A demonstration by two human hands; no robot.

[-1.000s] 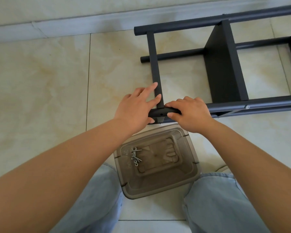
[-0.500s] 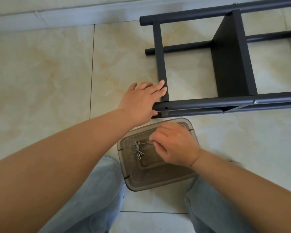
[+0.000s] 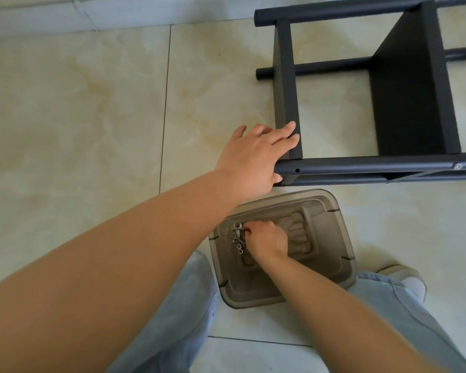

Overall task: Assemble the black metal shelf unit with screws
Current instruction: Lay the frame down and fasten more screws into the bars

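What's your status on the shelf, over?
Left hand braces black metal shelf frame. Right hand picking at silver screws in brown plastic tray. Empty screw hole unobstructed.

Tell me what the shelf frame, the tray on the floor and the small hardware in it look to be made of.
Shelf frame: apparently metal tubing with a matte black coating, showing a dull, even sheen.
Tray: looks like translucent smoky-brown plastic, with moulded ribs and floor tone showing through.
Hardware: likely bright steel or plated metal; silvery glints, too small to be sure.
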